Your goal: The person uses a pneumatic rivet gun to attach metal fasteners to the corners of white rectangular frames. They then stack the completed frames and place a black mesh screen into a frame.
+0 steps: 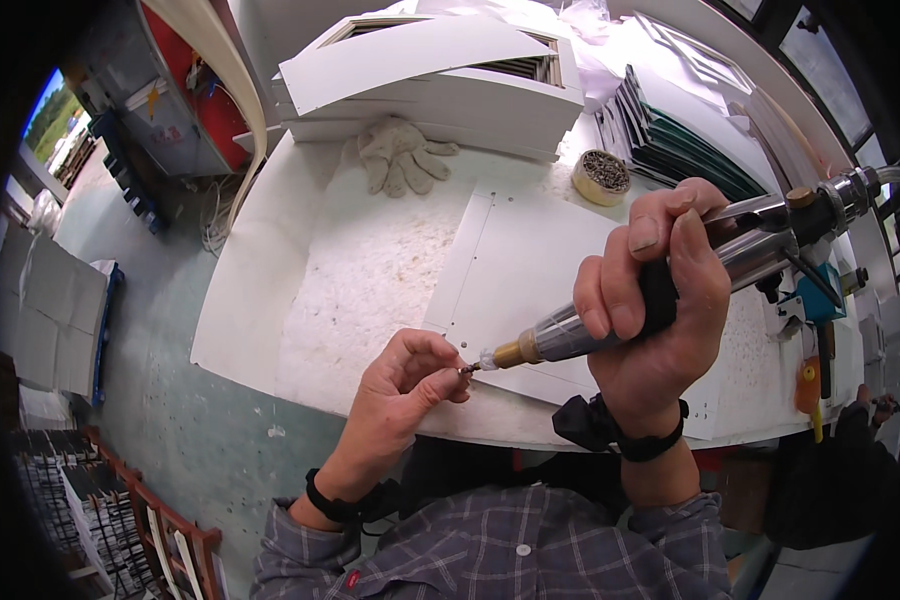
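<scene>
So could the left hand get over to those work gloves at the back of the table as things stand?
Probably yes. The left hand is pinching something small at the tip of the power tool, so it would have to let go first. Between it and the work gloves lies only bare white table, though it looks a long stretch.

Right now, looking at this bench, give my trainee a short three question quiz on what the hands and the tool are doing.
1. True or false: the right hand grips the pneumatic screwdriver.
2. What does the left hand pinch at the tool's tip? A) a small screw B) a roll of tape C) a glove
3. Fill in: the work gloves lie at the bench's ____ side, beside the stacked white panels.

Key: 1 true; 2 A, the small screw; 3 far.
</scene>
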Demonstrator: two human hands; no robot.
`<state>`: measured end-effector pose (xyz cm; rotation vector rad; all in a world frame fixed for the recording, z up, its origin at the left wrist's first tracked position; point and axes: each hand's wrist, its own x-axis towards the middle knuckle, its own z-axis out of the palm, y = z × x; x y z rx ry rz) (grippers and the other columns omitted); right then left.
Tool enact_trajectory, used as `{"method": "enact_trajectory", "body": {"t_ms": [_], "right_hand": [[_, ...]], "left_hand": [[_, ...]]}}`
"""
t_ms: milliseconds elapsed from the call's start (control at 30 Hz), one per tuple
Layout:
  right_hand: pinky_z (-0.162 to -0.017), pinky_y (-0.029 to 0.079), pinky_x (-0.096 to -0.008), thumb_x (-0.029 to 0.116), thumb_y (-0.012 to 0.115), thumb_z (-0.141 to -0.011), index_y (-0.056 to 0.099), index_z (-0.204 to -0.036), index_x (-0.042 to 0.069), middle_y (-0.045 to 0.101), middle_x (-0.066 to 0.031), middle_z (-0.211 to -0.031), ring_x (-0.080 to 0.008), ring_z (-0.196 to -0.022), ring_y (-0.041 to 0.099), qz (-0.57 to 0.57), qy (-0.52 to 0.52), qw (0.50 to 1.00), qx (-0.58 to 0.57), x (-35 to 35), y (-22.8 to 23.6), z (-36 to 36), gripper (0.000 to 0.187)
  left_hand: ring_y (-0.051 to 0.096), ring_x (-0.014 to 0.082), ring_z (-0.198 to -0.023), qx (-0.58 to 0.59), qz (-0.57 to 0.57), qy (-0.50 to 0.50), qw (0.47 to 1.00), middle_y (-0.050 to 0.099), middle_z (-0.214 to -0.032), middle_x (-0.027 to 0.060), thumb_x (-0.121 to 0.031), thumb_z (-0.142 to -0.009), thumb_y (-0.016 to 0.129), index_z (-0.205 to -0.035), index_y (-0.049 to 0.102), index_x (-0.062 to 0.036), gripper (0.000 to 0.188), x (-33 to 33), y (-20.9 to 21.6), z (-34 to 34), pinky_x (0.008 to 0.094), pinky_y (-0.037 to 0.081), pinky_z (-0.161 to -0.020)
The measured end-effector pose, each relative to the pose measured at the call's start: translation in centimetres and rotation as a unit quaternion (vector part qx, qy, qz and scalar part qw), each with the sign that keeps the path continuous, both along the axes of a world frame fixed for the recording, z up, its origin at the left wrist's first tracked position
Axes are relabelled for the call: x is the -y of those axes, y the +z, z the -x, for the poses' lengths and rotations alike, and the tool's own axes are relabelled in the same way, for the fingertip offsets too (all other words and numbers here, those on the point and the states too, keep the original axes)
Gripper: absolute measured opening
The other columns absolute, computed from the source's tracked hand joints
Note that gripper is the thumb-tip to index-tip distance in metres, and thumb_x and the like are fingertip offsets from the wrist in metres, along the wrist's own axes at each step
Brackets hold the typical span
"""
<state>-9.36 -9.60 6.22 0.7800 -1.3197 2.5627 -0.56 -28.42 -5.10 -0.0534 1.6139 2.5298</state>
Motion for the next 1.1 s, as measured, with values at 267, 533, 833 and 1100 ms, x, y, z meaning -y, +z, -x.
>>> {"method": "enact_trajectory", "body": {"t_ms": [267, 533, 833, 1100], "right_hand": [[-0.044, 0.043, -0.0244, 0.023, 0.054, -0.103, 0.049, -0.115, 0.006, 0.057, -0.0051, -0.091, -0.0056, -0.046, 0.044, -0.099, -0.009, 0.995, -0.029, 1.8, 1.5, 1.3, 0.021], [-0.045, 0.046, -0.0244, 0.012, 0.067, -0.097, 0.062, -0.107, 0.001, 0.065, -0.0085, -0.081, -0.0064, -0.051, 0.056, -0.14, 0.016, 0.988, -0.069, 5.4, -0.2, 3.2, 0.015], [-0.045, 0.046, -0.0234, 0.01, 0.066, -0.097, 0.06, -0.108, -0.001, 0.064, -0.009, -0.081, -0.0065, -0.051, 0.056, -0.159, 0.01, 0.983, -0.087, 6.2, -1.3, 3.6, 0.016], [-0.044, 0.042, -0.0229, 0.01, 0.067, -0.097, 0.058, -0.099, 0.002, 0.06, -0.0041, -0.069, -0.0062, -0.05, 0.053, -0.192, 0.051, 0.976, -0.086, 6.4, -2.0, 3.9, 0.012]], "left_hand": [[0.068, 0.0134, -0.099, -0.148, 0.271, 0.075, 0.948, 0.069, -0.11, 0.0052, -0.001, -0.097, 0.067, -0.114, 0.059, -0.0053, 0.019, -0.1, 1.1, 1.4, 0.0274, 0.054, -0.082], [0.071, 0.0195, -0.108, -0.165, 0.355, 0.048, 0.919, 0.069, -0.114, 0.0086, 0.007, -0.094, 0.06, -0.119, 0.06, -0.0053, 0.028, 1.3, 0.1, 3.9, 0.0323, 0.055, -0.085], [0.069, 0.0231, -0.11, -0.161, 0.357, 0.049, 0.919, 0.064, -0.117, 0.0121, 0.009, -0.093, 0.058, -0.12, 0.059, -0.0041, 0.03, 1.6, -0.8, 3.9, 0.0349, 0.056, -0.09], [0.067, 0.028, -0.107, -0.172, 0.392, 0.058, 0.902, 0.062, -0.123, 0.0162, 0.011, -0.095, 0.051, -0.131, 0.051, -0.0032, 0.039, 2.0, 0.2, 3.1, 0.0367, 0.053, -0.094]]}}
